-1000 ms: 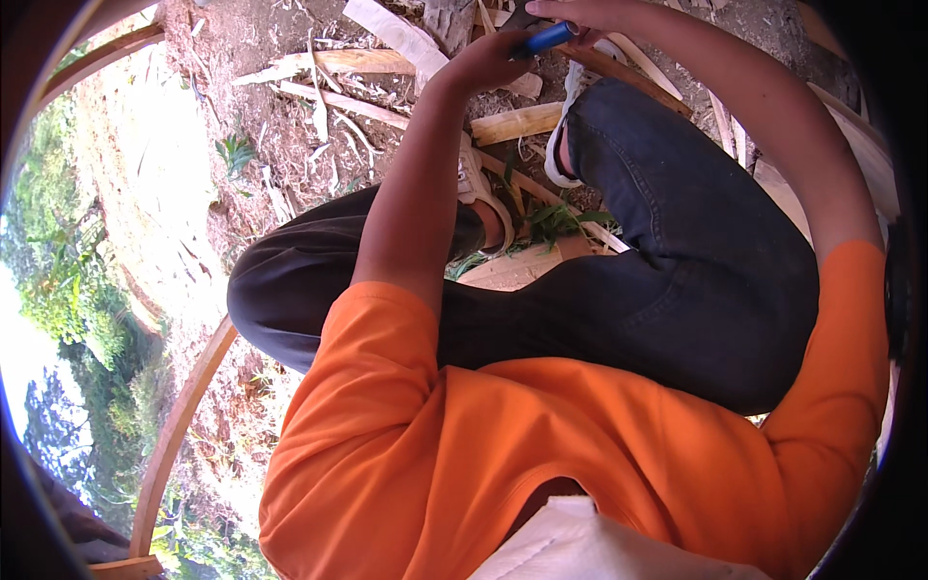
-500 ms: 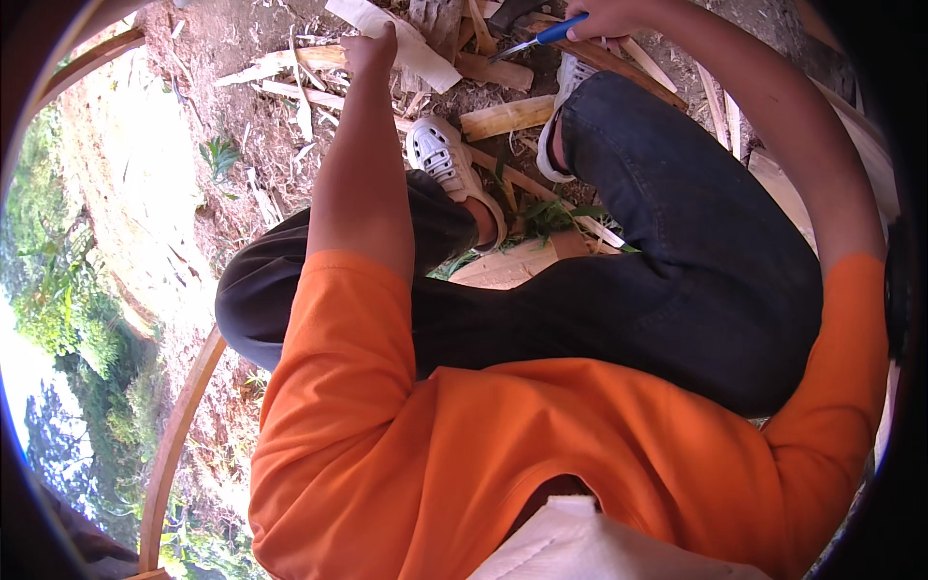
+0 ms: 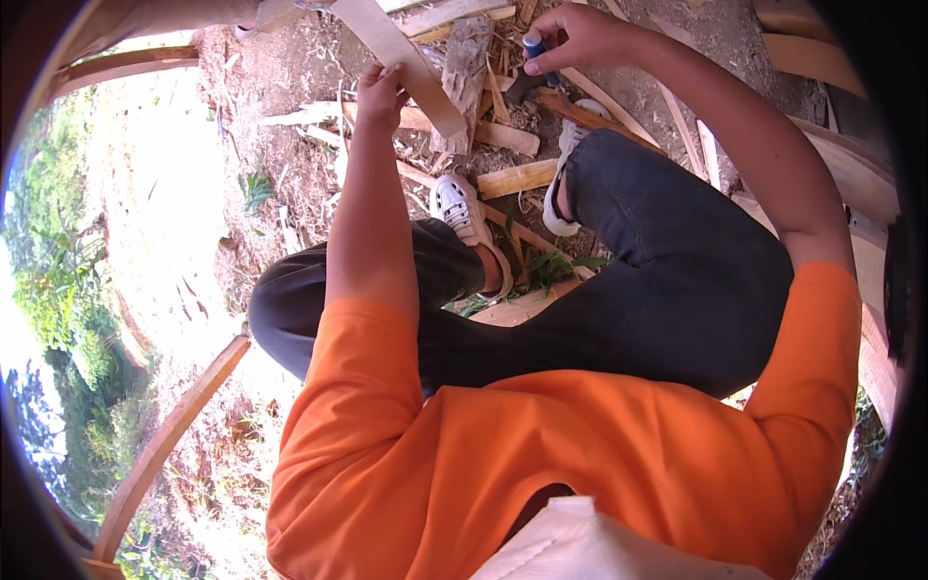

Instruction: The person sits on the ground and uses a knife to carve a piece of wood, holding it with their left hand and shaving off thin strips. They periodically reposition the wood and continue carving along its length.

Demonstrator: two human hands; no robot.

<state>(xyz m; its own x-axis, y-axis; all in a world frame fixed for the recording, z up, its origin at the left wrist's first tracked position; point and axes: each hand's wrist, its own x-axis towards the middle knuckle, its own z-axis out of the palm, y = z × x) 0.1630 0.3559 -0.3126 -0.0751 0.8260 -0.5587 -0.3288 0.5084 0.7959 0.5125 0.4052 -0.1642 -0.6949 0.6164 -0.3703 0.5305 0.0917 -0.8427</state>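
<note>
My left hand (image 3: 381, 99) is closed on the edge of a flat, pale wooden board (image 3: 411, 72), with the thumb on its upper face. The board slants over the ground, its lower end above a rough, weathered wood block (image 3: 470, 63). In my right hand (image 3: 578, 37) is a blue-handled tool (image 3: 537, 56), held with its handle end turned up. The tool's metal part cannot be made out now. Just below it lies a dark object (image 3: 527, 87), partly covered, whose kind I cannot tell.
Wood offcuts (image 3: 517, 178) and shavings litter the ground around my pale clogs (image 3: 458, 205). Larger planks (image 3: 841, 164) lie at the right. A curved-looking wooden rail (image 3: 174, 430) stands at the left, with sunlit ground and greenery beyond. Small plants (image 3: 556, 271) grow between my legs.
My right hand has moved left and turned the blue-handled tool from lying sideways to handle end up. The left hand and board sit lower in the picture, as the view has shifted too.
</note>
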